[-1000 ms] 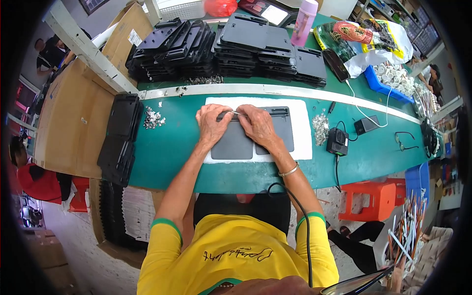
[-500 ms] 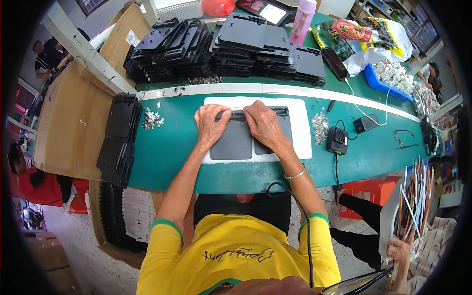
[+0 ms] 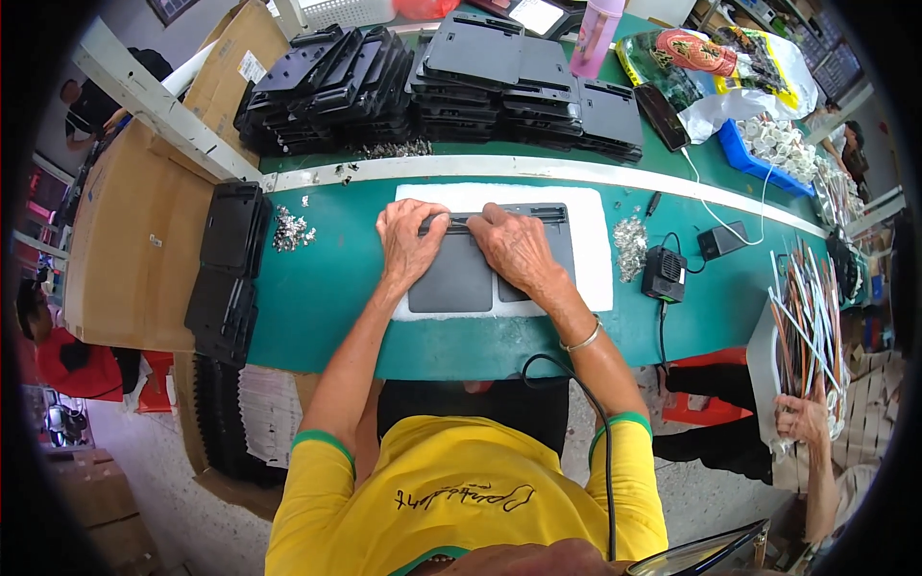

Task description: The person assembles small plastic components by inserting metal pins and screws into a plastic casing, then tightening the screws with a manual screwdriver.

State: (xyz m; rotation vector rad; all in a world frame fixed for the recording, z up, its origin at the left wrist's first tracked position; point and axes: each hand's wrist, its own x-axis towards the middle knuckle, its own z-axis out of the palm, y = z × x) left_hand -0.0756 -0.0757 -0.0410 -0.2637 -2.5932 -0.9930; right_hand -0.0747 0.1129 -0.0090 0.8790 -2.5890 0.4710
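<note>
A flat dark grey plastic panel (image 3: 451, 280), with a slotted black strip (image 3: 538, 215) along its far edge, lies on a white padded sheet (image 3: 594, 259). My left hand (image 3: 411, 242) rests on the panel's far left corner, thumb and fingers pinched together at the slot. Just right of it, my right hand (image 3: 511, 248) bends over the same strip with its fingertips closed and pressed down. Between the two sets of fingertips shows a bit of the dark strip. Whatever small piece they hold is hidden by the fingers.
Small metal clips (image 3: 292, 230) lie left, small clear parts (image 3: 630, 248) right, near a black charger-like box (image 3: 664, 273). Stacked black panels (image 3: 480, 96) stand behind a white rail (image 3: 576, 169). At right, another person's hand (image 3: 805, 420) holds a tray of thin cables (image 3: 810, 336).
My right hand has lowered its fingertips onto the strip, and the thin light-coloured piece between my hands no longer shows. The other person's cable tray has moved up to the table, covering the eyeglasses.
</note>
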